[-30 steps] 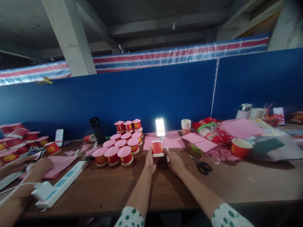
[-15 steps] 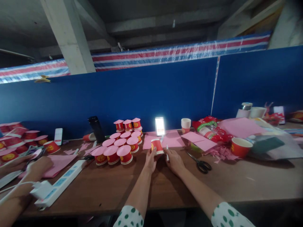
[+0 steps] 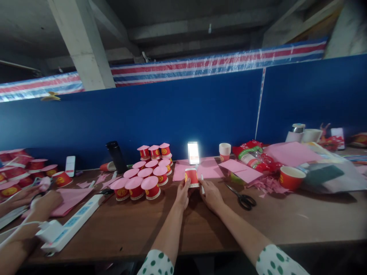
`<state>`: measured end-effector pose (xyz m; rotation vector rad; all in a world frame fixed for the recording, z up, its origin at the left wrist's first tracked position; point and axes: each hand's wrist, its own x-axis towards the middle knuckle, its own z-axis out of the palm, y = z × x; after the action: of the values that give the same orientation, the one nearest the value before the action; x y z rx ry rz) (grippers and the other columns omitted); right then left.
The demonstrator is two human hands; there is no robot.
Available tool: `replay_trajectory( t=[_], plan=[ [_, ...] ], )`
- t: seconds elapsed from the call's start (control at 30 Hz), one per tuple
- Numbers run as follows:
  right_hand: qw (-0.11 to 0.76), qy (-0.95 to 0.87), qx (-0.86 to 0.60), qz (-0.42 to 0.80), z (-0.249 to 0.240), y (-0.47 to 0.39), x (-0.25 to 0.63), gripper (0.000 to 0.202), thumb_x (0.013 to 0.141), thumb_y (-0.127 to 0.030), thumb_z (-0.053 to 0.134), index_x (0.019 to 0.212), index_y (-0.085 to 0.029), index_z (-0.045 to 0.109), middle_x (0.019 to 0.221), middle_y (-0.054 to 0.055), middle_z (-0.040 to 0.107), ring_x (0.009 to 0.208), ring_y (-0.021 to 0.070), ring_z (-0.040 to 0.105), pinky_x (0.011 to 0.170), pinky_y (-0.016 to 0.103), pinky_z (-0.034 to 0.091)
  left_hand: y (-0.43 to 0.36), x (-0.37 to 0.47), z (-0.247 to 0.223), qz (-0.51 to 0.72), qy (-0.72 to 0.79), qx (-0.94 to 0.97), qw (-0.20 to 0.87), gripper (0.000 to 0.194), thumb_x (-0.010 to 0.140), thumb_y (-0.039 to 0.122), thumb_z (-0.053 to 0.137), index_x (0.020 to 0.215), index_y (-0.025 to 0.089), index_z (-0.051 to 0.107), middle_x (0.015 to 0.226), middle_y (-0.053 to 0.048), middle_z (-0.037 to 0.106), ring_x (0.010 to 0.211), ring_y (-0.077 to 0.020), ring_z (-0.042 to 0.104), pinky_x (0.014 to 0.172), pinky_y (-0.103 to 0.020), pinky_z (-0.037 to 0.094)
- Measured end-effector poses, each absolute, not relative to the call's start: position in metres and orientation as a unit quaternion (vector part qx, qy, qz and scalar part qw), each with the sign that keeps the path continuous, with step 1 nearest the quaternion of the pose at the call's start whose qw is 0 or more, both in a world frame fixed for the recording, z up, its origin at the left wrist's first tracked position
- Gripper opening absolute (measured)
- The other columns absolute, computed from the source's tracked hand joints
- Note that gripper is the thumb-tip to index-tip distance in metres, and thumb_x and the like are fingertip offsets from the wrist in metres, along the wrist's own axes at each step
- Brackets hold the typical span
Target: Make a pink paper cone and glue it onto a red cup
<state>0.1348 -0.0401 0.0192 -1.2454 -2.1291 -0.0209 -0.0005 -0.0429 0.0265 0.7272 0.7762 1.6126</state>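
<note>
My left hand (image 3: 182,195) is closed around the side of a red paper cup (image 3: 192,177), which is turned mouth down with its printed rim at the bottom. Just right of the cup, my right hand (image 3: 212,196) grips a slim white pen-like stick (image 3: 202,185), its tip pointing up. Behind the cup lies a pink paper sheet (image 3: 210,168), with a bright upright phone (image 3: 194,152) standing by it. To the left are several upturned red cups (image 3: 135,188) topped with pink paper cones. Black-handled scissors (image 3: 246,201) lie right of my right hand.
A white power strip (image 3: 77,221) runs across the left side, near a co-worker's hands (image 3: 43,200). A dark bottle (image 3: 117,156) stands by the blue partition (image 3: 183,110). Pink paper scraps (image 3: 269,186), a red cup (image 3: 291,178) and plastic bags crowd the right.
The cup in my left hand has gone from leaning to nearly upright and shifted slightly right. My right hand stays almost in place. At the left, the co-worker's hands have moved a little.
</note>
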Motion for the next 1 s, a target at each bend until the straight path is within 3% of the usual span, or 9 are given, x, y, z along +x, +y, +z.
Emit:
replay_trajectory(
  t=[0.63,1.0],
  plan=[
    [0.38,-0.792,-0.477,0.007,0.0207,-0.039,0.1381,0.034,0.086,-0.019,0.039,0.119,-0.016,0.048,0.107,0.009,0.06,0.099,0.0191,0.052,0.087,0.03,0.04,-0.0462,0.0018,0.0237,0.664,0.337,0.395,0.538,0.052,0.058,0.027,0.076,0.106,0.014,0.059,0.099,-0.011,0.066,0.086,-0.0194,0.063,0.081,-0.03,0.047],
    [0.397,-0.788,-0.47,-0.008,0.0176,-0.0376,0.1389,0.031,0.086,-0.02,0.039,0.114,-0.015,0.05,0.106,0.009,0.06,0.098,0.0187,0.052,0.087,0.029,0.041,-0.044,0.0028,0.021,0.658,0.345,0.385,0.547,0.049,0.06,0.032,0.074,0.104,0.015,0.061,0.099,-0.011,0.066,0.082,-0.02,0.064,0.075,-0.031,0.049]
  ],
)
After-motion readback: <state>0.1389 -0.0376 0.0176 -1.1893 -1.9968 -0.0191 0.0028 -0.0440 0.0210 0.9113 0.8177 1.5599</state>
